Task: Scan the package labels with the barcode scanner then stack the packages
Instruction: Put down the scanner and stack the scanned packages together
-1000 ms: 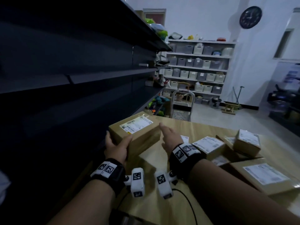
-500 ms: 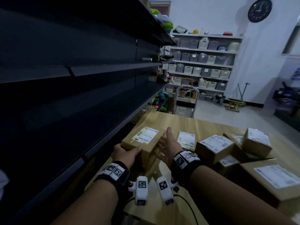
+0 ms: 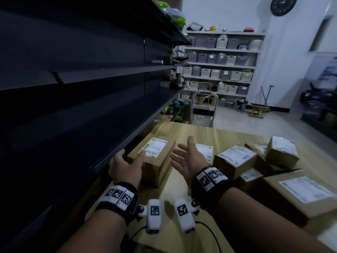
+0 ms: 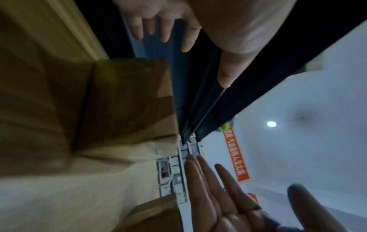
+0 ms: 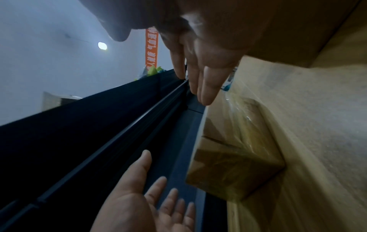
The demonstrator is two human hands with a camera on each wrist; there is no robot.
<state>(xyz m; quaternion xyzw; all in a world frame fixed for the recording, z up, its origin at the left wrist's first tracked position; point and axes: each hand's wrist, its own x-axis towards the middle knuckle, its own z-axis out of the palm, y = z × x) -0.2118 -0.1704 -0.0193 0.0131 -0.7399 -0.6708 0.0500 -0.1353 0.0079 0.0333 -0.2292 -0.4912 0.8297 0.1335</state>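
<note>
A brown cardboard package [image 3: 155,163] with a white label [image 3: 155,147] on top lies on the wooden table [image 3: 182,190], tight against the dark shelving. My left hand [image 3: 127,165] hovers at its near left corner, fingers relaxed and spread, holding nothing. My right hand [image 3: 189,159] is off to the package's right, palm turned toward it, fingers straight. In the left wrist view the package [image 4: 123,100] stands apart from my fingers [image 4: 164,28]. The right wrist view shows the same package [image 5: 234,172] free of both hands. No scanner is in sight.
More labelled packages crowd the right side of the table: a medium box [image 3: 235,159], a small box [image 3: 282,150] on others, a large flat box [image 3: 300,194]. A white label sheet [image 3: 205,150] lies by my right hand. Dark shelves [image 3: 91,115] wall off the left. A black cable [image 3: 209,232] runs near my wrists.
The package went from being held up between both hands down onto the table beside the shelving. Both hands have let go and spread away from it.
</note>
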